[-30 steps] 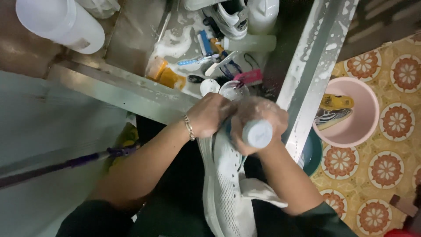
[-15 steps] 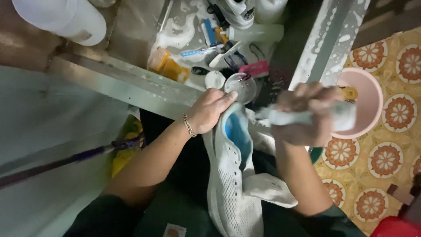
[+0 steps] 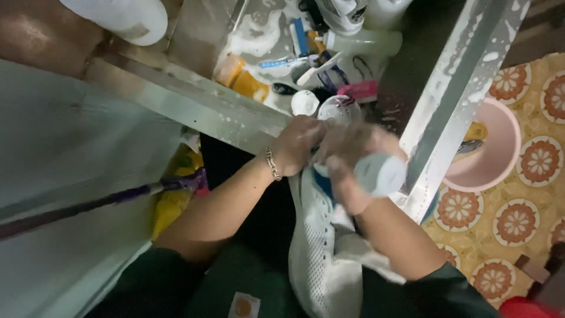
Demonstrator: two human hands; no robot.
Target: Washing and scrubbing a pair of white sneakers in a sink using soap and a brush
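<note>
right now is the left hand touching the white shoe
Touching: the head view shows the left hand gripping the top of the white shoe with no gap.

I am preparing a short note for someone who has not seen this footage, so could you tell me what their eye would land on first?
The white mesh shoe at centre, gripped at its opening by the left hand, while the blurred right hand holds a white-ended brush handle over it. Behind them a soapy metal sink is cluttered with brushes and bottles. At right, a pink basin sits on the patterned floor tiles.
</note>
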